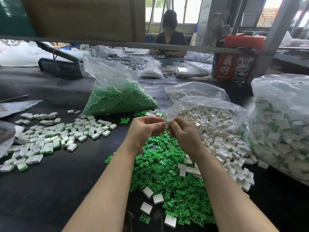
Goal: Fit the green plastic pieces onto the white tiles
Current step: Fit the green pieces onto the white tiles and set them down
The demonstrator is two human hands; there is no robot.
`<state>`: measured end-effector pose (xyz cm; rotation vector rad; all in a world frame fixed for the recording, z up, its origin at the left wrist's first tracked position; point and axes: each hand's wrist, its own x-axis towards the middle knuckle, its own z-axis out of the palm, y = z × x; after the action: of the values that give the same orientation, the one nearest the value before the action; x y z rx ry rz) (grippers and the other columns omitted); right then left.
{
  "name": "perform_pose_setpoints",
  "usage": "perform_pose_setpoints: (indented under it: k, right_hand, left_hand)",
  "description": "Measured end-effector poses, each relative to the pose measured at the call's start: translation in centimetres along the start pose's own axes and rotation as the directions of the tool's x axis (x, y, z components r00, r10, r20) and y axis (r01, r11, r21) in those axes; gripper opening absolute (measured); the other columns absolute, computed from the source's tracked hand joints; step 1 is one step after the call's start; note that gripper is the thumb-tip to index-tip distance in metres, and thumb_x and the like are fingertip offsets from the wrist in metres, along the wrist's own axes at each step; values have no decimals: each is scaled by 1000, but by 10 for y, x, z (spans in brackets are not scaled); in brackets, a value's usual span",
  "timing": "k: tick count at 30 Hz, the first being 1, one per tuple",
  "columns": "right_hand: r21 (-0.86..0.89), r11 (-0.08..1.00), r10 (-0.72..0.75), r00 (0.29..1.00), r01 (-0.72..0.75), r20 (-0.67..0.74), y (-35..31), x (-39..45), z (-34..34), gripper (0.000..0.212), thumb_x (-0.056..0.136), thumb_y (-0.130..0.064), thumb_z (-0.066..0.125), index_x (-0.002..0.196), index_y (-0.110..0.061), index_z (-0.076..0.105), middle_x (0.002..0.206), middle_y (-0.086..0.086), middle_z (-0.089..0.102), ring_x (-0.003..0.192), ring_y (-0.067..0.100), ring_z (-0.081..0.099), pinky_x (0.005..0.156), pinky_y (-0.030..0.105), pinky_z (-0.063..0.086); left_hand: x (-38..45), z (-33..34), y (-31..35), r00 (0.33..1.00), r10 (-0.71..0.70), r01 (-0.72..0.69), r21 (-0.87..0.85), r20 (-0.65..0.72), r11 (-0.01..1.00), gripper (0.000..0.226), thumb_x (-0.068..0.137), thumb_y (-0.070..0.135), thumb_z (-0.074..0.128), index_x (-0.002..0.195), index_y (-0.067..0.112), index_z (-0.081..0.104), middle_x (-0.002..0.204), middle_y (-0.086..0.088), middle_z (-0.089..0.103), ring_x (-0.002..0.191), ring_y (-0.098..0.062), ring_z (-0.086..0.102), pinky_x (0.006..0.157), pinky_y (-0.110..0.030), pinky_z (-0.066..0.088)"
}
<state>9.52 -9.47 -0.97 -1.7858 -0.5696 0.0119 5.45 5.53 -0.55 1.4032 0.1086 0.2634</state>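
Note:
My left hand (pixel 145 129) and my right hand (pixel 182 133) meet fingertip to fingertip above the black table. Their curled fingers pinch a small white tile (pixel 166 124) between them. Only a pale sliver of it shows, and any green piece on it is hidden by my fingers. Below my wrists lies a heap of loose green plastic pieces (pixel 167 169) with a few white tiles (pixel 158 198) on top. To the right, a pile of white tiles (pixel 217 129) spills from an open clear bag.
Tiles with green fitted (pixel 50 138) lie scattered at the left. A clear bag of green pieces (pixel 117 99) stands behind my hands, and a big bag of mixed white and green tiles (pixel 280 131) at the right. A person (pixel 169 37) works across the table. A metal bar (pixel 117 44) crosses overhead.

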Motion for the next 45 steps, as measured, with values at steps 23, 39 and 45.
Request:
perform_pose_setpoints:
  k: [23, 39, 45]
  right_hand:
    - [-86, 996, 19, 999, -16, 32, 1, -1, 4, 36, 103, -14, 41, 67, -18, 44, 63, -2, 42, 61, 15, 36, 64, 37, 31]
    - [-168, 985, 14, 984, -44, -176, 2, -3, 12, 32, 103, -19, 42, 74, -14, 54, 70, 3, 57, 65, 19, 50, 64, 39, 41]
    - [-392, 920, -82, 987, 21, -140, 7, -5, 15, 29, 101, -22, 39, 72, -24, 39, 66, 1, 53, 60, 16, 48, 55, 32, 30]
  left_hand:
    - [-12, 12, 2, 955, -61, -33, 311, 289, 950, 33, 106, 16, 33, 73, 14, 41, 52, 12, 38, 45, 0, 33, 46, -11, 31]
    - [-11, 36, -12, 983, 19, -54, 192, 181, 980, 33, 106, 12, 32, 81, 11, 53, 67, 3, 47, 51, 1, 44, 49, -10, 37]
    - [-5, 36, -17, 985, 25, -65, 227, 173, 972, 36, 106, 11, 31, 85, 11, 61, 78, -4, 63, 71, -10, 58, 68, -23, 47]
